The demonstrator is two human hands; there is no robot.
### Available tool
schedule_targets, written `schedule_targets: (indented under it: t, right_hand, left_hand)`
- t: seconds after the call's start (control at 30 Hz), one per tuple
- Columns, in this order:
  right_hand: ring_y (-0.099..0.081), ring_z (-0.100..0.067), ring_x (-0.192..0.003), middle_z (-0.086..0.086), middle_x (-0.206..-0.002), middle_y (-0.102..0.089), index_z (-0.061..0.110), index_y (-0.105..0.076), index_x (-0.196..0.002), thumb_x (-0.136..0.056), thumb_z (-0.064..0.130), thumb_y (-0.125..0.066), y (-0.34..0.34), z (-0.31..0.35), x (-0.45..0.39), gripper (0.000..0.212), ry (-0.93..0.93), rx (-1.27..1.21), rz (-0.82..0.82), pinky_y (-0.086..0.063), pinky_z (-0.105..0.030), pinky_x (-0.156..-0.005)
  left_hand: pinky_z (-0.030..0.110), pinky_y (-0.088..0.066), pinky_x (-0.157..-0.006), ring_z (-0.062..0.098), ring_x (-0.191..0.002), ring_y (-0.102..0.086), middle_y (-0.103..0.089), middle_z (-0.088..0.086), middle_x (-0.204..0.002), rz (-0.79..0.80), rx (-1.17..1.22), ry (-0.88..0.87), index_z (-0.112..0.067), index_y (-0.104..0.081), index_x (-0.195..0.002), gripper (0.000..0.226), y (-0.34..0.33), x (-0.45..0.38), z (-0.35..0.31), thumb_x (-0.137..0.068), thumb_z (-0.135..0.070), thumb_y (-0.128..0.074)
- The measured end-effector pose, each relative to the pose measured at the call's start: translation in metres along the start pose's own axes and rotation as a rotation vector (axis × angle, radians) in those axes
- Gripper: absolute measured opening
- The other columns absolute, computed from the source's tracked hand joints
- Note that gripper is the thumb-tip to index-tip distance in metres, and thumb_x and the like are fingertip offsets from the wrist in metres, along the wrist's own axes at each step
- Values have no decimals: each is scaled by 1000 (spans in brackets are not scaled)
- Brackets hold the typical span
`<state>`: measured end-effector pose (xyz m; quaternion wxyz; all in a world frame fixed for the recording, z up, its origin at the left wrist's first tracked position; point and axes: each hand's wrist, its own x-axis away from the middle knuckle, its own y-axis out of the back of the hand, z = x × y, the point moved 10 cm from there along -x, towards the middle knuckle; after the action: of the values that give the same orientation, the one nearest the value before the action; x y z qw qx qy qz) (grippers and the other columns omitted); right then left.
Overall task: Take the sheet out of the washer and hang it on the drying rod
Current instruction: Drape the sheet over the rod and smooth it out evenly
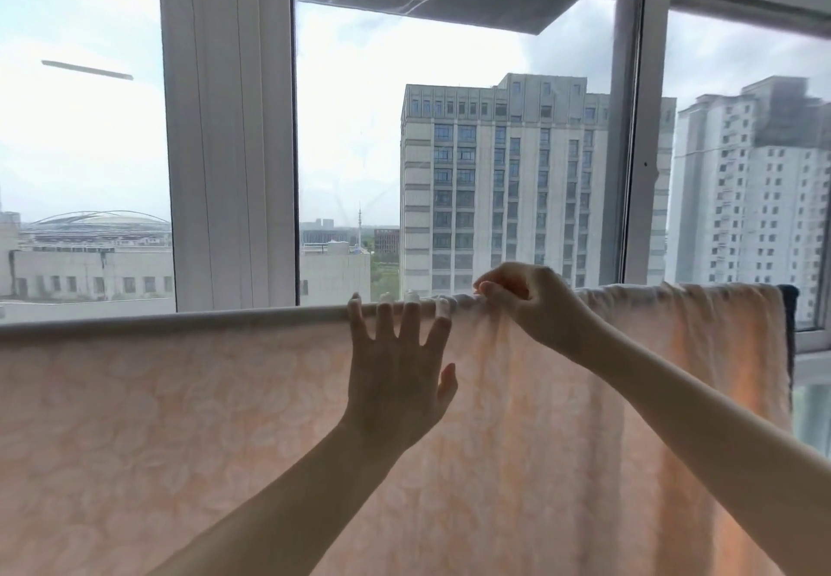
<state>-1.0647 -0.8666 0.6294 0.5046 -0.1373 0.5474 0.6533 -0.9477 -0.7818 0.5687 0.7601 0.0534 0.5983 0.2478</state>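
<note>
A pale peach sheet (180,418) with a faint round pattern hangs over the drying rod (180,323), which runs across the view at window-sill height. My left hand (398,364) lies flat against the sheet just below the rod, fingers spread and straight, tips reaching the rod. My right hand (530,301) is at the top of the rod to the right, with its fingers curled and pinching a bunched fold of the sheet. The cloth right of that hand is more gathered and wrinkled. The washer is out of view.
Large windows with white frames (229,148) stand close behind the rod, with tall buildings outside. A dark item (789,305) hangs at the rod's right end, past the sheet's edge.
</note>
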Motion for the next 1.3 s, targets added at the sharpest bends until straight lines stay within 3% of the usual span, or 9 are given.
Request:
schedule_targets:
  t: [0.07,0.2,0.37,0.5,0.73,0.9,0.97,1.17,1.3]
  right_hand:
    - [-65,3,-87,10,-97,-70,16,-68,-106,-90,13,-65,5,-3,6,17,10,3,-19,-49,-7,-82]
    - [-61,3,-88,9,-101,-67,16,-68,-110,-89,14,-67,1,1,14,21,109,201,-16,-42,0,-80]
    - [-64,-5,-80,2,-95,-69,12,-67,-105,-90,24,-63,0,2,17,19,217,355,-112,-55,-20,-78]
    - [-64,-7,-77,3,-87,-68,13,-65,-95,-89,15,-65,-1,4,17,6,241,370,-160,-56,-24,-75]
    - [-61,-16,-71,-1,-80,-62,13,-51,-93,-96,16,-54,33,-20,5,5,121,358,-266,-56,-35,-66]
    - [-65,-12,-69,-1,-80,-66,10,-54,-95,-95,15,-56,32,-35,16,5,126,303,-207,-50,-13,-63]
    - [-65,-12,-68,-2,-79,-67,9,-56,-95,-94,15,-58,33,-38,16,6,147,293,-220,-51,-15,-63]
    - [-65,-14,-67,0,-79,-66,12,-55,-95,-93,24,-53,33,-48,10,13,191,271,-195,-58,-38,-66]
    - [-64,-12,-69,0,-85,-65,12,-55,-97,-94,28,-48,26,-52,15,18,238,253,-120,-58,-31,-68]
  left_hand:
    - [68,-29,-103,41,-114,-53,-55,18,-125,20,-24,-9,-17,-50,-132,66,-4,0,3,-79,-55,-60]
    - [67,-31,-101,41,-112,-53,-55,18,-123,34,-39,-12,-18,-51,-131,65,-8,-1,10,-79,-55,-59]
    - [67,-32,-101,41,-110,-52,-55,18,-120,-6,-40,-11,-16,-51,-126,60,-6,0,13,-79,-52,-60]
    - [66,-32,-101,42,-109,-53,-55,18,-120,-34,-50,0,-15,-49,-124,56,-9,-1,14,-82,-52,-57]
    - [65,-28,-105,41,-112,-52,-55,18,-123,-61,-71,15,-14,-49,-132,54,-8,1,21,-90,-49,-48]
    - [65,-27,-106,41,-114,-51,-54,19,-125,-26,-89,37,-14,-49,-132,55,-7,-1,15,-92,-51,-42]
    - [65,-27,-106,41,-115,-50,-54,19,-124,-3,-98,58,-14,-50,-131,55,-8,-1,12,-92,-52,-42]
    - [65,-27,-107,43,-116,-50,-52,20,-126,21,-116,113,-15,-49,-132,55,-8,-6,0,-91,-51,-42]
    - [65,-26,-108,42,-116,-50,-53,19,-125,39,-109,97,-20,-46,-137,56,-15,-17,-22,-90,-51,-44]
